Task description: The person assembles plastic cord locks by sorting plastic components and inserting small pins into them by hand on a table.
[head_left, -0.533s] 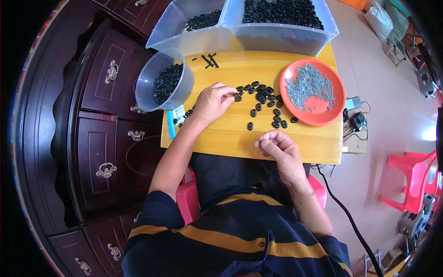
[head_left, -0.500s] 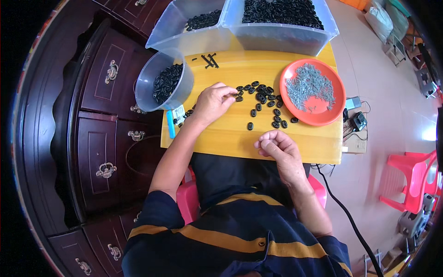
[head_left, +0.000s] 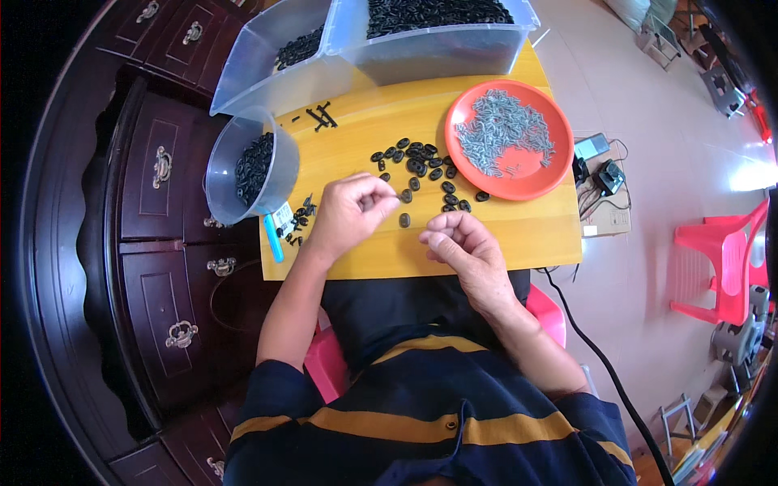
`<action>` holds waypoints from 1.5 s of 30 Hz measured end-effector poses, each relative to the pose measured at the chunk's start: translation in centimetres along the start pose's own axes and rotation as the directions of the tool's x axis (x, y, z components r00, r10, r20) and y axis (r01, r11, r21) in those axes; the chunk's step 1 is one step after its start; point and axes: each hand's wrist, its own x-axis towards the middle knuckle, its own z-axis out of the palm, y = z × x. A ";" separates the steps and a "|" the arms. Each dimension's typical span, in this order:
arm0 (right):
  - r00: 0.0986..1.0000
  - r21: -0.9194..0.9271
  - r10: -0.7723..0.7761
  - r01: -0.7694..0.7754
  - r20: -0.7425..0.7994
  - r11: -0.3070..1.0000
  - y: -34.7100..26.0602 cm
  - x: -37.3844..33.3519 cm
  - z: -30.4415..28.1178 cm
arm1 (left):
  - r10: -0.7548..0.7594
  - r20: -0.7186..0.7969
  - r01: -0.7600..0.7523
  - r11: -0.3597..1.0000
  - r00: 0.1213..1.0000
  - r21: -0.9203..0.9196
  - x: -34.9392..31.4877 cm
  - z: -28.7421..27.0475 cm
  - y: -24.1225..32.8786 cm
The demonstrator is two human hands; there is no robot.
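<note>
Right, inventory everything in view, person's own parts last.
Table: one, yellow, front centre
Oval pieces: many, black, table centre
Bins: two, clear, far edge
Tub: one, clear, left edge
Piled pieces: countless, black, in bins, tub
Plate: one, orange, table's right
Metal pieces: many, silver, on plate
Long pieces: few, black, near bins
Small pieces: several, black, near tub
Slim object: one, blue, left edge
Box: one, brown, right of table
Devices: several, mostly black, on box
Cable: one, black, right floor
Chairs: two or more, pink, right and beneath person
Floor clutter: uncountable, mixed, far right
Cabinet: one, brown, left
Shirt: one, dark striped, worn
Left hand: one, bare, above table
Right hand: one, bare, over near edge
</note>
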 end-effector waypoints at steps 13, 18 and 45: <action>0.981 0.089 -0.165 0.175 -0.103 0.981 -0.1 0.3 -0.7 | 0.145 0.272 -0.120 0.987 0.951 -0.105 0.3 2.1 5.6; 0.992 0.068 -0.116 0.119 -0.039 0.991 0.0 0.2 -1.2 | 0.207 0.270 -0.180 0.976 0.940 -0.121 3.5 1.6 6.5; 0.974 -0.394 -0.065 0.149 0.219 0.907 1.0 -0.3 -0.6 | 0.461 0.554 -0.703 0.604 0.693 0.376 13.6 11.6 6.1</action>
